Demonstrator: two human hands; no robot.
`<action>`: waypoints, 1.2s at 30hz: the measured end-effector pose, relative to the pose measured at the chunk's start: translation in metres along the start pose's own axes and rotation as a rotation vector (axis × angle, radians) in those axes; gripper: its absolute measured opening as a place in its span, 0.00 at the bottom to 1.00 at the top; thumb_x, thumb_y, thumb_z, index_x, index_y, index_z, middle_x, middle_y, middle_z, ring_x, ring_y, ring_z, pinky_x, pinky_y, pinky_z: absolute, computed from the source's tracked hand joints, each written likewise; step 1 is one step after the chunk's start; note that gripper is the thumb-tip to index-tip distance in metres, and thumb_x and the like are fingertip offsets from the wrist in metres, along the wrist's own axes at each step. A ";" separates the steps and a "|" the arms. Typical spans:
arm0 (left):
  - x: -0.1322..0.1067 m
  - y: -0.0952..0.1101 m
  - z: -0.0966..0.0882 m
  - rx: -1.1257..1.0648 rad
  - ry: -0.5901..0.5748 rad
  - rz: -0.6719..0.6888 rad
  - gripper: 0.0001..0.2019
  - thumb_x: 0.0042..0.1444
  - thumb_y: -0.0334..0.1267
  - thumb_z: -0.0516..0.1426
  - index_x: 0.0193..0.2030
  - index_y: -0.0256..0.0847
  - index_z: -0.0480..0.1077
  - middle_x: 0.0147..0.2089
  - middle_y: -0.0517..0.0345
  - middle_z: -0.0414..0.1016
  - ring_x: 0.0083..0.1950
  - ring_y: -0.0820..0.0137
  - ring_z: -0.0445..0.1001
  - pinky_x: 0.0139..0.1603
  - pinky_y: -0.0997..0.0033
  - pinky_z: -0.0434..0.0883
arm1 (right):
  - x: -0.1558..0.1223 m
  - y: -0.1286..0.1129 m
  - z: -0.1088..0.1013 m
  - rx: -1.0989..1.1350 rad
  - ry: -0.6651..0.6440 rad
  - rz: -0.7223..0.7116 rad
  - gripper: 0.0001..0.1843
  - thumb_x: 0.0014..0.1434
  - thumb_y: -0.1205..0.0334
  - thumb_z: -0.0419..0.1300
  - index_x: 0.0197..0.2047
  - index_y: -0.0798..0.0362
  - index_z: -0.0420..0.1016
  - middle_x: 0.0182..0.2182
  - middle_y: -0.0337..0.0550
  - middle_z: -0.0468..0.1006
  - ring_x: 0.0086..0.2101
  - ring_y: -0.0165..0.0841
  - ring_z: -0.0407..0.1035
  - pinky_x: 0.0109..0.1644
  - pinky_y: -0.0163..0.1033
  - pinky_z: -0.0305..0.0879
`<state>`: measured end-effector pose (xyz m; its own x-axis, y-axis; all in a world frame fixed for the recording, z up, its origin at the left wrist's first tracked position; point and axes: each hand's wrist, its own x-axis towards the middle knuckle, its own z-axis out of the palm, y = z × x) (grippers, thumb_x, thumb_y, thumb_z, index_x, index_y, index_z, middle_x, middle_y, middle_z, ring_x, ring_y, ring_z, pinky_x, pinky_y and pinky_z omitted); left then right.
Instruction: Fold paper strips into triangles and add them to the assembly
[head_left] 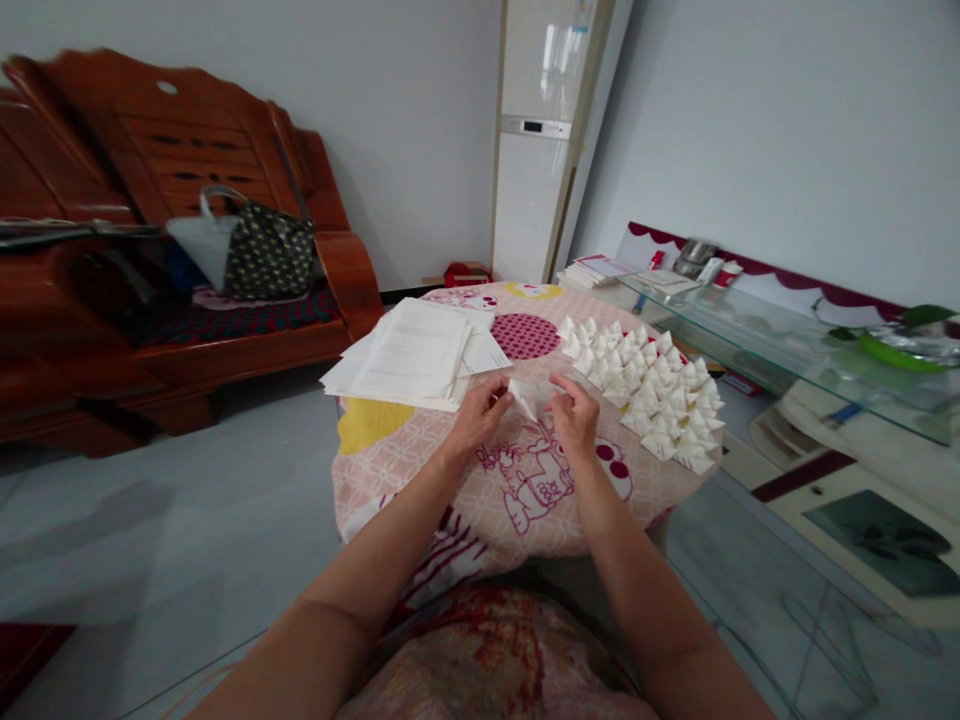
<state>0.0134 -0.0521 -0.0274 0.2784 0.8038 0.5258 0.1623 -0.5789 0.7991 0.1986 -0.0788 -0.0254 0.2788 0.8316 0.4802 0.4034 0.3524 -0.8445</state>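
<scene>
Between my two hands is a small piece of folded white paper (529, 396), held just above the patterned tablecloth (480, 480). My left hand (484, 408) pinches its left edge between thumb and fingers. On the other side, my right hand (574, 408) grips the right edge, with the index finger bent along the top. A stack of white paper sheets (409, 350) lies to the left of my hands, some with faint print. To the right stand rows of several folded white paper pieces (645, 385) with pointed tips.
A glass-topped stand (787, 350) runs along the right, holding papers (596, 270), a metal container (696, 258) and a green dish (907, 350). A wooden sofa (187, 150) with a dark patterned bag (270, 250) is at left. A tall white cabinet unit (534, 190) stands behind.
</scene>
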 end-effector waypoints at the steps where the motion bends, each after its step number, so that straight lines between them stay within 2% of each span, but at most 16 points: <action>1: 0.000 0.002 -0.001 0.027 -0.029 0.006 0.11 0.62 0.44 0.53 0.36 0.39 0.70 0.33 0.59 0.72 0.34 0.69 0.68 0.37 0.70 0.64 | -0.001 -0.001 0.001 0.027 -0.049 0.000 0.25 0.59 0.52 0.57 0.53 0.58 0.80 0.32 0.50 0.84 0.28 0.39 0.74 0.37 0.44 0.72; 3: -0.001 0.005 -0.002 0.052 -0.097 0.010 0.10 0.62 0.41 0.52 0.37 0.38 0.71 0.33 0.59 0.73 0.34 0.70 0.68 0.37 0.70 0.64 | -0.002 -0.003 0.002 0.089 -0.144 0.008 0.24 0.59 0.54 0.56 0.54 0.57 0.80 0.29 0.46 0.83 0.26 0.37 0.73 0.34 0.42 0.70; 6: -0.002 0.008 -0.001 0.072 -0.151 0.005 0.10 0.60 0.37 0.52 0.39 0.38 0.72 0.33 0.60 0.73 0.34 0.70 0.68 0.38 0.70 0.65 | -0.004 -0.003 0.005 0.161 -0.243 0.047 0.22 0.56 0.56 0.58 0.50 0.54 0.82 0.30 0.44 0.83 0.24 0.35 0.72 0.30 0.39 0.68; 12: -0.001 0.008 -0.001 0.089 -0.121 -0.035 0.09 0.58 0.38 0.53 0.39 0.38 0.73 0.31 0.60 0.73 0.32 0.71 0.67 0.35 0.71 0.63 | -0.005 -0.004 0.006 0.301 -0.309 0.184 0.12 0.51 0.55 0.65 0.35 0.54 0.81 0.21 0.39 0.77 0.20 0.31 0.67 0.24 0.35 0.61; 19: -0.002 0.007 -0.002 0.060 -0.101 -0.036 0.10 0.59 0.41 0.54 0.41 0.38 0.72 0.33 0.60 0.75 0.33 0.71 0.68 0.36 0.70 0.64 | -0.004 -0.006 0.005 0.364 -0.390 0.261 0.11 0.50 0.54 0.64 0.30 0.53 0.77 0.16 0.36 0.73 0.16 0.27 0.63 0.20 0.32 0.54; 26: -0.003 0.008 0.000 0.042 -0.060 0.002 0.12 0.52 0.43 0.64 0.41 0.40 0.73 0.38 0.58 0.77 0.41 0.66 0.72 0.44 0.67 0.67 | -0.005 -0.020 0.004 0.407 -0.383 0.353 0.13 0.47 0.51 0.64 0.30 0.52 0.73 0.16 0.36 0.72 0.14 0.27 0.62 0.17 0.32 0.50; 32: -0.004 0.011 0.001 0.004 -0.051 -0.001 0.13 0.53 0.43 0.65 0.41 0.40 0.72 0.39 0.57 0.76 0.42 0.67 0.73 0.47 0.66 0.70 | -0.005 -0.019 0.005 0.408 -0.377 0.371 0.13 0.48 0.52 0.64 0.30 0.53 0.74 0.14 0.38 0.73 0.12 0.28 0.61 0.15 0.32 0.45; 36: -0.005 0.009 0.001 -0.007 -0.042 0.016 0.12 0.54 0.42 0.64 0.41 0.39 0.72 0.39 0.57 0.76 0.42 0.67 0.73 0.48 0.66 0.70 | -0.005 -0.016 0.004 0.423 -0.364 0.346 0.13 0.49 0.51 0.64 0.30 0.53 0.74 0.13 0.38 0.74 0.13 0.28 0.61 0.16 0.32 0.48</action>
<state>0.0147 -0.0612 -0.0229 0.3200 0.7881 0.5257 0.1514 -0.5903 0.7928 0.1875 -0.0868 -0.0149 -0.0118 0.9932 0.1154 -0.0548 0.1146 -0.9919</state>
